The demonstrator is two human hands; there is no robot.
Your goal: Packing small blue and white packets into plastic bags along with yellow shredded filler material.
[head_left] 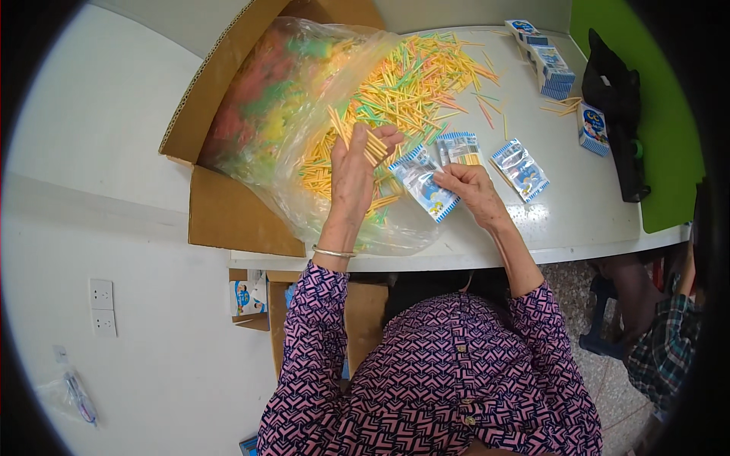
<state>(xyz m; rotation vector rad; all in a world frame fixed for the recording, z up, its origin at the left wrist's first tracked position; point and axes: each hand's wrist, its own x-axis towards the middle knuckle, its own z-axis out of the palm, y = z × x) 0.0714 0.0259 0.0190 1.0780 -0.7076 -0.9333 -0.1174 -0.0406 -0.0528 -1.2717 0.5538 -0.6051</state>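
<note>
My left hand [350, 176] is closed around a small bundle of thin yellow sticks [374, 149], just above the loose pile. Between the thumb and fingers of my right hand [477, 196] is a flat blue-and-white packet [427, 188], tilted over the table. Behind it lies another packet [461, 141] with sticks showing in its clear part. A further silver-and-blue packet [522, 170] rests to the right of that hand. Yellow, green and pink sticks [411, 83] spill in a large heap from a clear plastic bag [283, 99].
An opened cardboard box [237, 216] surrounds the bag at the left. Several small blue-and-white packs [553, 70] stand at the back right, with a single one [592, 128] nearer. A black object [614, 87] lies along the green panel [669, 99]. Another person's checked sleeve [663, 346] shows at far right.
</note>
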